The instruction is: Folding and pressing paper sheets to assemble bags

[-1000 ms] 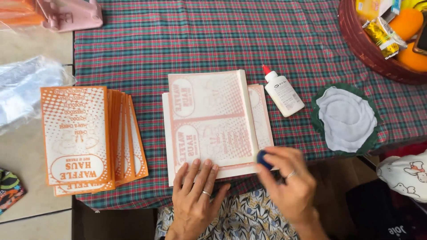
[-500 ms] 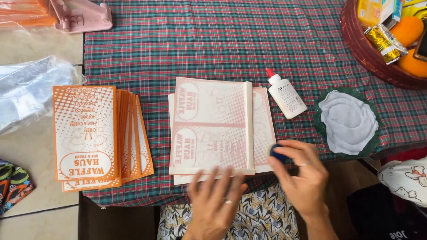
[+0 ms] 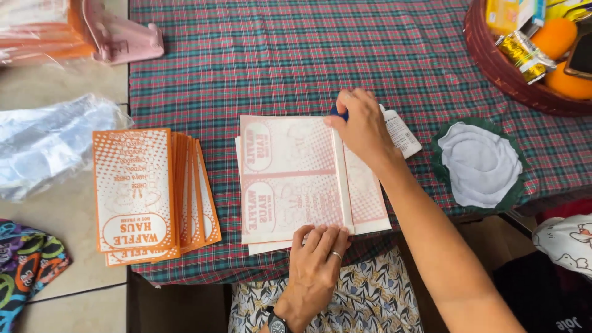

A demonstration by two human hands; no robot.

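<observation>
A stack of pale pink printed paper sheets (image 3: 290, 179) lies on the plaid tablecloth (image 3: 277, 55) in front of me. My left hand (image 3: 317, 256) rests flat on the stack's near edge, with a ring on one finger and a watch at the wrist. My right hand (image 3: 361, 126) is at the far end of the folded flap, closed around a small blue object (image 3: 335, 113) that presses on the paper's far edge. A white glue bottle (image 3: 401, 131) lies just right of that hand, partly hidden by it.
A fanned pile of orange printed bags (image 3: 145, 191) lies to the left. A white cloth on a green round mat (image 3: 480, 163) sits at right. A brown basket (image 3: 499, 65) with packets and oranges stands far right. Plastic bags (image 3: 43, 145) lie on the bare tabletop at left.
My right hand has slid with the blue object from the near end of the flap to its far end. My left hand has stayed on the stack's near edge.
</observation>
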